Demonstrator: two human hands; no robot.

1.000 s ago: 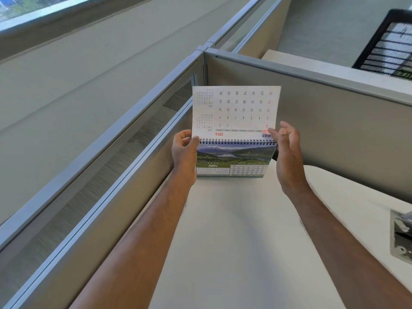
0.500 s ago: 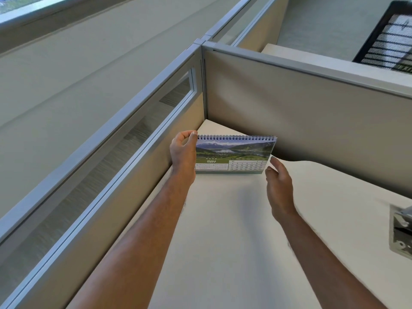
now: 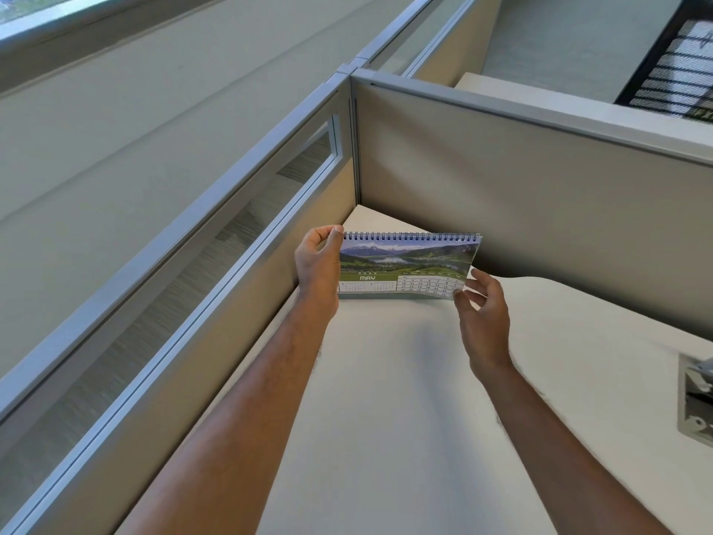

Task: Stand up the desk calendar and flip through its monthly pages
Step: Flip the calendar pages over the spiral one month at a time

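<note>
The spiral-bound desk calendar (image 3: 405,264) stands upright on the white desk (image 3: 386,399) near the back corner, showing a green landscape photo and the MAY page. My left hand (image 3: 318,264) grips its left edge, thumb at the top by the spiral. My right hand (image 3: 482,318) is at the lower right corner, fingertips pinching the front page, which curls slightly outward there.
Grey cubicle partitions (image 3: 540,195) close the desk off at the back and along the left, the left one with a glass strip. A grey cable-port fitting (image 3: 696,399) sits in the desk at the right edge. A black mesh chair back (image 3: 679,63) shows beyond the partition.
The raised page has gone over the spiral to the back, leaving MAY in front. My right hand dropped from the top to the lower right corner and took the page's edge.
</note>
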